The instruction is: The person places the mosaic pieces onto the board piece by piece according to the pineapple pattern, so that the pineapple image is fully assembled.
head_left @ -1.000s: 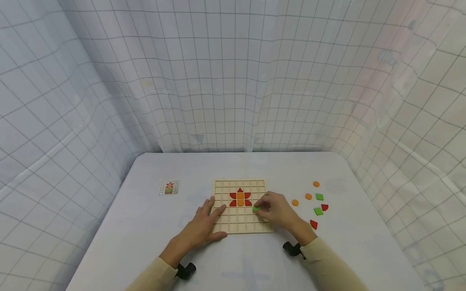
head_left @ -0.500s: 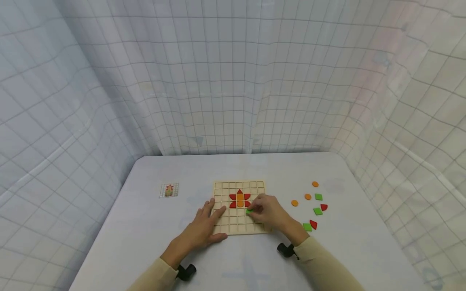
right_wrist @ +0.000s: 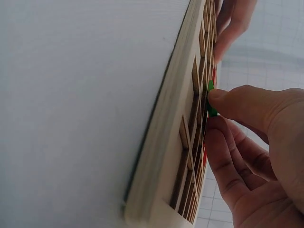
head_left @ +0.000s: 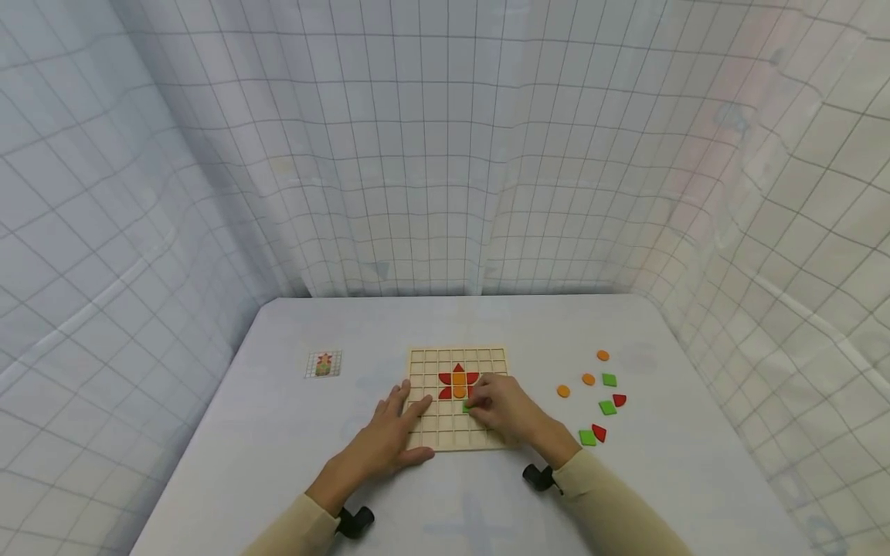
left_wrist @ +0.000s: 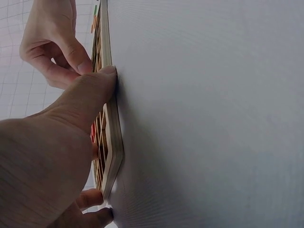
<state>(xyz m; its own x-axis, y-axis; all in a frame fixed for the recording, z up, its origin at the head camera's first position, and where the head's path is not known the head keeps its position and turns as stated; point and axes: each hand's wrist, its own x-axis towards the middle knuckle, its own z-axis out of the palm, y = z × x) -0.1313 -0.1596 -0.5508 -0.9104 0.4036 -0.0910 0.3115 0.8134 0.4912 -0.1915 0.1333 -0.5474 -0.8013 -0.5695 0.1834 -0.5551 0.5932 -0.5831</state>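
Observation:
A wooden grid board (head_left: 445,440) lies mid-table. In its cells sit red pieces (head_left: 445,378) around an orange column (head_left: 458,383), with a red triangle on top. My right hand (head_left: 506,408) pinches a green tile (right_wrist: 211,100) between thumb and fingers, just below the orange column; the right wrist view shows the tile at the grid's surface. My left hand (head_left: 382,440) rests along the board's left side with fingers spread. Its thumb touches the front edge in the left wrist view. Part of the board's right side is hidden under my right hand.
A small pattern card (head_left: 324,364) lies to the left of the board. To the right are scattered loose pieces: orange discs (head_left: 564,391), green diamonds (head_left: 608,408) and red quarter-rounds (head_left: 619,400). A gridded white curtain (head_left: 445,154) surrounds the table.
My right hand has carried the green tile leftward across the board, from its right part to just below the orange column. The left hand has stayed in place.

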